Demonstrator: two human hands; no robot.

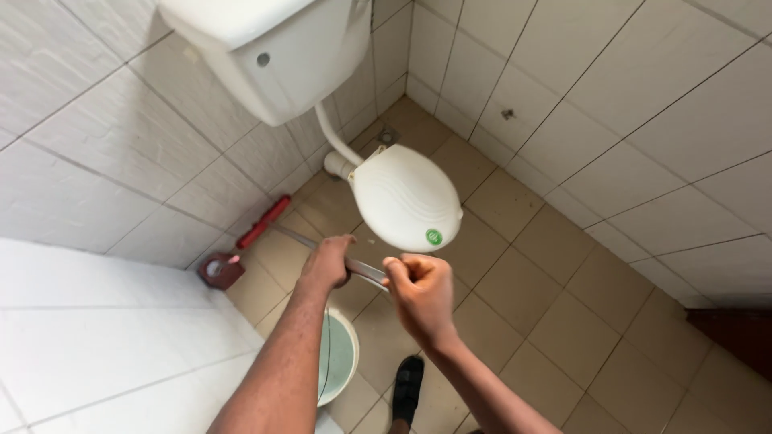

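Note:
Both my hands grip a long grey metal pole (pixel 366 271) that runs across the view in front of the toilet. My left hand (pixel 327 262) is closed around it further along, towards the wall. My right hand (pixel 420 294) is fisted on the nearer part, and the pole's near end is hidden behind it. The far end has a red grip (pixel 263 223) that reaches the tiled wall at the left. Just beyond my hands is the white toilet with its lid (pixel 404 197) closed.
A white cistern (pixel 269 48) hangs on the wall, with a pipe (pixel 331 137) down to the toilet. A dark red holder (pixel 221 270) stands by the left wall. Under my left arm is a white bucket (pixel 351 358) with greenish water. My black sandal (pixel 408 387) is on the tan floor tiles.

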